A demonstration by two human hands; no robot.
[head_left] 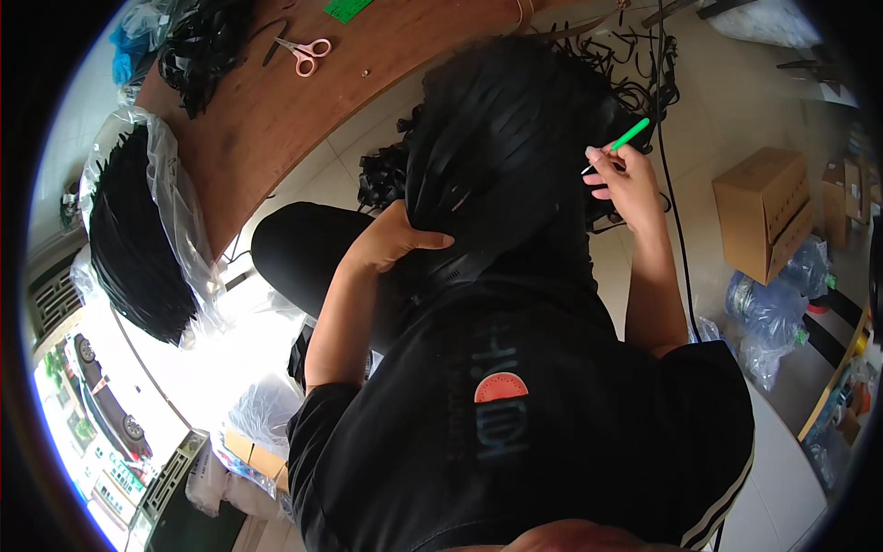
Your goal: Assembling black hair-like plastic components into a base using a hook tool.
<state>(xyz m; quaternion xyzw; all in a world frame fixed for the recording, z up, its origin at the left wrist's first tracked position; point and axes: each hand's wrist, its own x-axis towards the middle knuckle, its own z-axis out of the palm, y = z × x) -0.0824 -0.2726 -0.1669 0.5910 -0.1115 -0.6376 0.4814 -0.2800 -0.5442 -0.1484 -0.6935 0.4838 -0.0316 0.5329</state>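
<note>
Containers: clear plastic bag (188, 198) beside the table (241, 138), packed with black strips (143, 241). Cardboard box (756, 213) on the floor at right, contents not visible; bluish clear bottles (756, 300) bunched near it. Black bundle (506, 138) is over the person's lap. Left hand (394, 241) clamps its near-left edge, thumb on top, fingers hidden. Right hand (629, 184) pinches a green-handled tool (631, 135) at the bundle's right side. Pink scissors (308, 57) on table. Black cord (672, 189) runs just right of the right forearm; bundle blocks part of the floor.
</note>
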